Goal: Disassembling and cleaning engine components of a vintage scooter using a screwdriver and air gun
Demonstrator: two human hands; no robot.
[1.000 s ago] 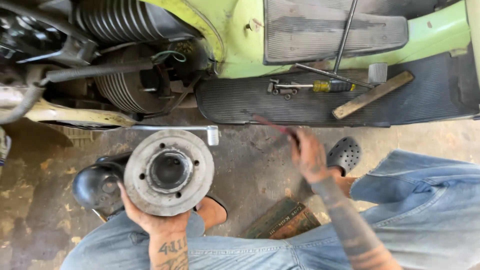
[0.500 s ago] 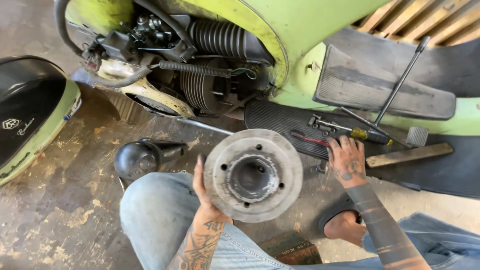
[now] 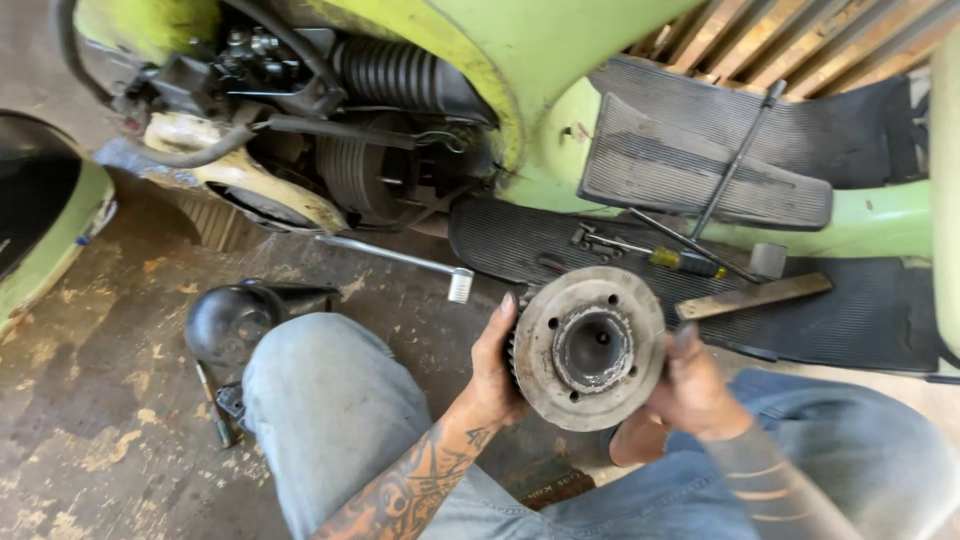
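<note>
A round, rusty metal brake drum (image 3: 588,350) with a hollow hub and bolt holes is held up between my knees. My left hand (image 3: 492,368) grips its left rim, fingers curled behind it. My right hand (image 3: 695,388) holds its right rim and is slightly blurred. Just beyond the drum lies the black ribbed floor mat (image 3: 860,320) of a light green scooter (image 3: 540,60) tipped on its side. On the mat rest a yellow-handled screwdriver (image 3: 685,262), a wrench (image 3: 600,241) and a flat wooden bar (image 3: 752,296).
The scooter's exposed engine (image 3: 370,160) with its finned cylinder and black bellows hose lies at top centre. A kick lever (image 3: 395,258) juts out over the stained concrete floor. A black domed cover (image 3: 232,318) sits left of my knee. A green body panel (image 3: 40,220) is at far left.
My right hand left the tools on the mat and came to the drum's right rim. The drum now sits lower and closer to me, held by both hands.
</note>
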